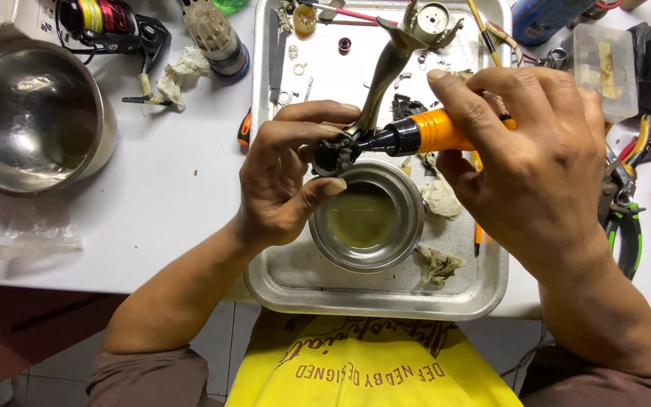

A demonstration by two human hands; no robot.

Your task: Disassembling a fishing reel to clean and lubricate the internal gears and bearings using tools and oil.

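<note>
The left hand is grasping a small dark reel part, its grip clenched around it with the fingers curling over the top and the thumb pressing from below. The part is being held just above the rim of a small steel cup, which is sitting in a metal tray and holding a yellowish liquid. A slim metal arm is rising from the part toward the far end of the tray.

The right hand is grasping an orange-handled tool, the grip closed tightly about the handle with the index finger stretching along the top. The tool's black tip is touching the dark part at the left fingers.

Crumpled, stained bits of rag are lying in the tray beside the cup, and small washers and rings are scattered at the tray's far end near a round metal housing.

The tray is resting on a white surface. To the left, a large steel bowl is standing well apart from the tray, with a fishing reel carrying red and yellow line beyond it. To the right, pliers with green handles are lying just beside the tray, near a clear plastic box.
</note>
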